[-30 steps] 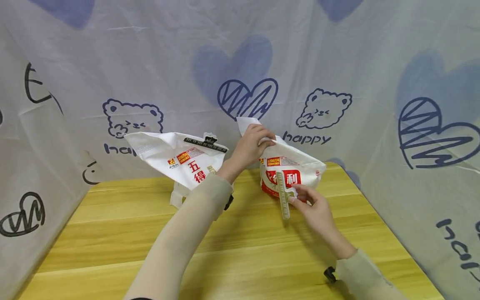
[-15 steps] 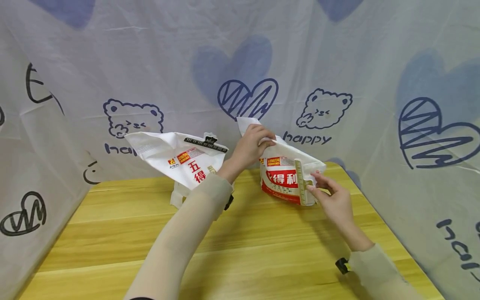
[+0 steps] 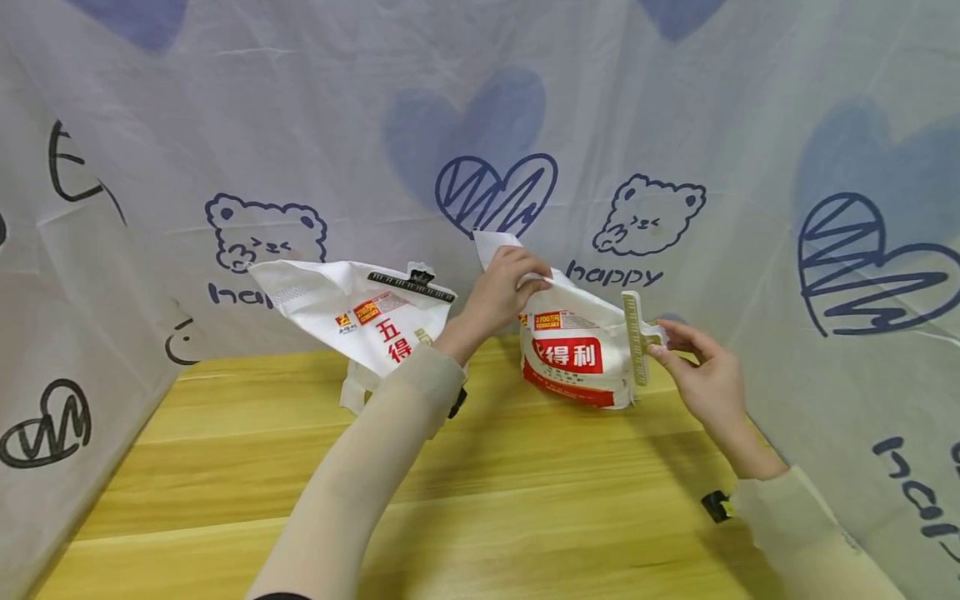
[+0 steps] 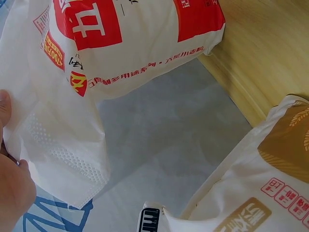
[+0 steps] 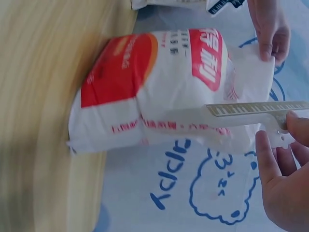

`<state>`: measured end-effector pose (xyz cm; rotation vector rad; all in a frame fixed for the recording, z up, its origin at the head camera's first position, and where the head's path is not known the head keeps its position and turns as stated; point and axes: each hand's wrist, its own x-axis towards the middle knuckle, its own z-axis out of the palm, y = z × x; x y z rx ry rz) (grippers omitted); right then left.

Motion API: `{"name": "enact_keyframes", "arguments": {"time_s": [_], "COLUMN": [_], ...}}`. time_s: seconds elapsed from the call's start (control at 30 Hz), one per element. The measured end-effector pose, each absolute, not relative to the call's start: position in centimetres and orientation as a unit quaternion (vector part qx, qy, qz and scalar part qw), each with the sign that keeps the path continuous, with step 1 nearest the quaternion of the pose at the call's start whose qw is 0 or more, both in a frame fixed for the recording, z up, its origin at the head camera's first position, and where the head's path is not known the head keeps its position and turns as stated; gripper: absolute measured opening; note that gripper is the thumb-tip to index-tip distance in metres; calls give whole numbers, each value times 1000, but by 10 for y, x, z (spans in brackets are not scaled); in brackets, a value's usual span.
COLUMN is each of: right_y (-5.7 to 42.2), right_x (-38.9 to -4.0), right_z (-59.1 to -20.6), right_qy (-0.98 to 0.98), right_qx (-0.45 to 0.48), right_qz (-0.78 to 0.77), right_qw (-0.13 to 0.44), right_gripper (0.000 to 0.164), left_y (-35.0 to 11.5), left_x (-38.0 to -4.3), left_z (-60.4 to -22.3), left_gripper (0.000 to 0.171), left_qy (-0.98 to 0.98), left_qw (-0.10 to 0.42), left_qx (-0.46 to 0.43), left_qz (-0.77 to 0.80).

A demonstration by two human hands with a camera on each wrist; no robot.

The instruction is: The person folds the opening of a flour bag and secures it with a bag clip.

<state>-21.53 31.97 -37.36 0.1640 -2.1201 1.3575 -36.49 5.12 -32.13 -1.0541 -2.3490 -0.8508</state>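
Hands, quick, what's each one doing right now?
Left hand: pinching the folded top of the right bag.
Right hand: holding the pale clip by its handle, beside that bag.

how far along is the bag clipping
Done: the left white flour bag already wears a black clip. In hand: the left hand pinches the right red-and-white bag's top, and the right hand holds a pale green clip beside it. Left: the second bag is unclipped.

A second white bag [image 3: 360, 321] stands on the wooden tabletop [image 3: 480, 492], its top shut by a black clip [image 3: 411, 283]. A pale cloth [image 3: 750, 125] printed with bears and hearts hangs behind.
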Motion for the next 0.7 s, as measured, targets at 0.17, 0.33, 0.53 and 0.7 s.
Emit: {"name": "enact_keyframes", "arguments": {"time_s": [0.17,0.33,0.53,0.7], "right_y": [328,332,335,335], "right_x": [-218,-223,-230,-235], "right_z": [-361,-344,-327,-314], "right_qy": [-826,-835,-843,-846], "right_qx": [72,97,102,107], "right_qz": [460,423,405,387], "right_qw": [319,337,340,351], "right_gripper": [33,32,32,31], "left_y": [52,51,51,52], "left_x": [-365,-365,-364,-364], "left_z": [-321,-321,-320,-320], "left_gripper": [12,12,12,12], "left_qy": [-846,-848,-846,-846], "left_qw": [213,212,213,212], "left_qx": [-381,-376,-379,-379], "left_qz": [-307,-309,-309,-310]}}
